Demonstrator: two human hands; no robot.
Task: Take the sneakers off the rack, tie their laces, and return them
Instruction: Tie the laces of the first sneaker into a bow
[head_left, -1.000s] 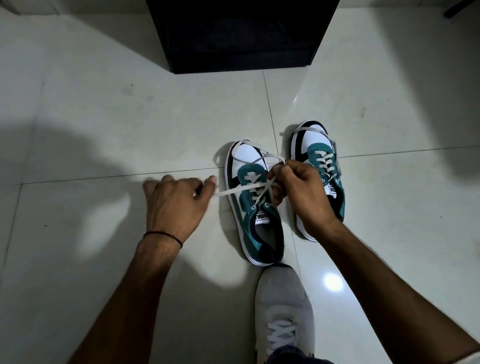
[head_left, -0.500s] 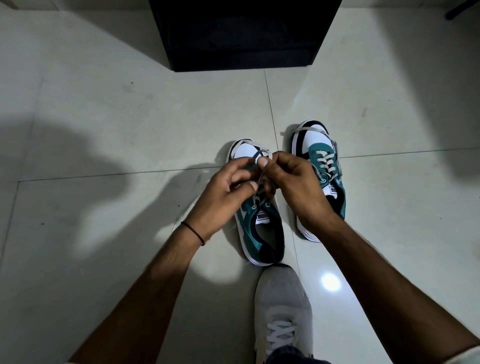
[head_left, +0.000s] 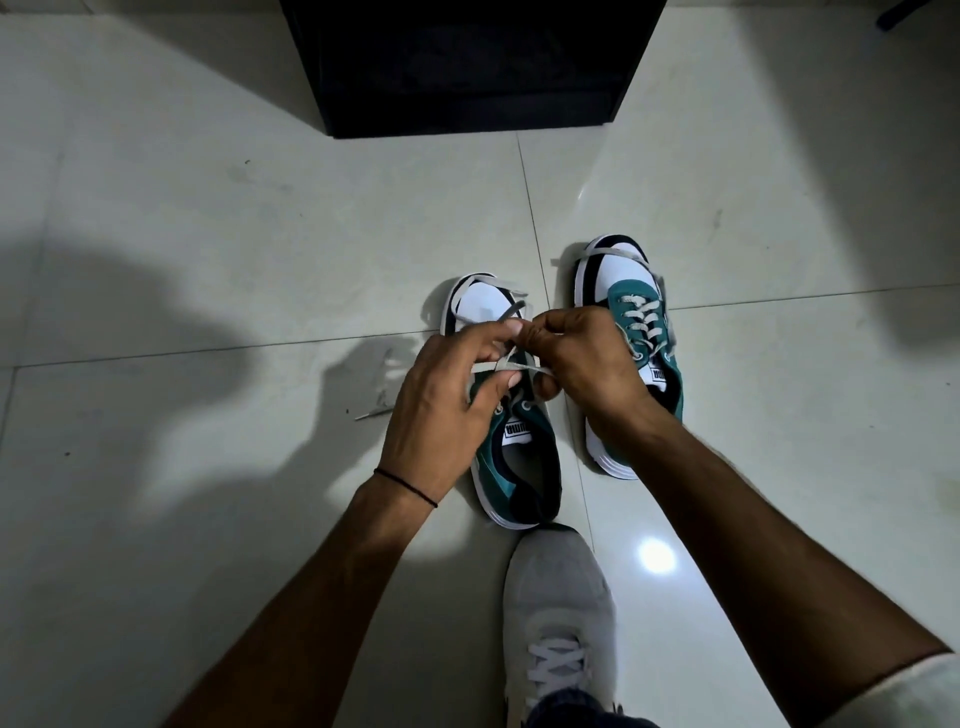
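Since half a second ago the left hand (head_left: 441, 400) has shifted little, but a lace strand now shows drawn across between the two hands.

Nearest, at 6 o'clock, a grey shoe (head_left: 558, 613) on the person's own foot points up the view. Just beyond its toe lies the left sneaker (head_left: 511, 457), teal with a white toe, on the floor (head_left: 208, 234). Both hands meet over its laces (head_left: 514, 364). The left hand comes in from 7 o'clock, knuckles up, thumb and forefinger pinched on a strand; a thin black band (head_left: 405, 486) circles that wrist. The right hand (head_left: 587, 364) comes in from 4 o'clock, fingers curled tight, its grip closed on the lace too, seemingly on a loop, though the fingers hide the knot itself.

Risk, as I judge it: if either pinch slackens while the strand is pulled through, the loop may slip out and the bow collapse. One loose end trails on the floor at 9 o'clock and could snag.

Just beside, at 2 o'clock, the right sneaker (head_left: 631, 358) sits with laces draped over its toe; whether it is tied I cannot tell. Farthest, at 12 o'clock, stands the dark rack (head_left: 467, 67).
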